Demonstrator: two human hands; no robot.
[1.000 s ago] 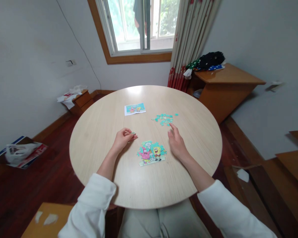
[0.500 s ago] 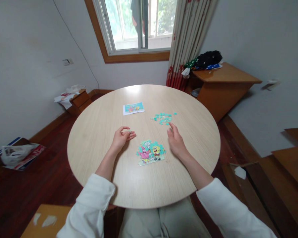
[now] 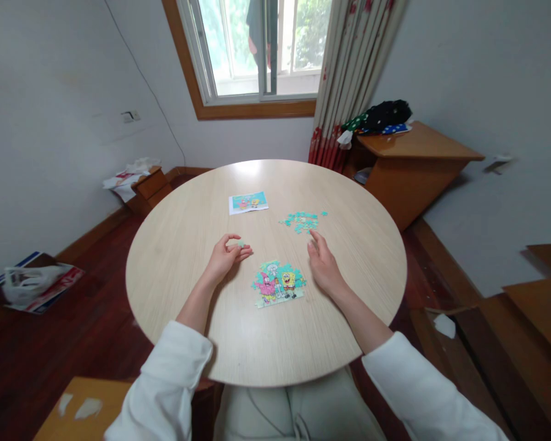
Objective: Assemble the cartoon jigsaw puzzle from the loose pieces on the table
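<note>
Between thumb and fingers, my left hand holds a small pale green puzzle piece, to the upper left of the partly joined jigsaw puzzle. That puzzle shows pink, yellow and pale cartoon figures on turquoise, with an uneven edge. To its right, my right hand rests over the table with fingers apart and nothing seen in it. Just beyond its fingertips lies a pile of loose turquoise puzzle pieces, with one piece apart on the right. A picture sheet of the same figures lies farther back.
Everything lies on a round pale wooden table. A window and a curtain are beyond it. A wooden desk with dark cloth stands at back right. A cardboard box is at lower left.
The view has shifted slightly. My left hand has turned a little, so its puzzle piece shows more. My right hand's fingers have moved slightly left; the joined puzzle looks the same.
</note>
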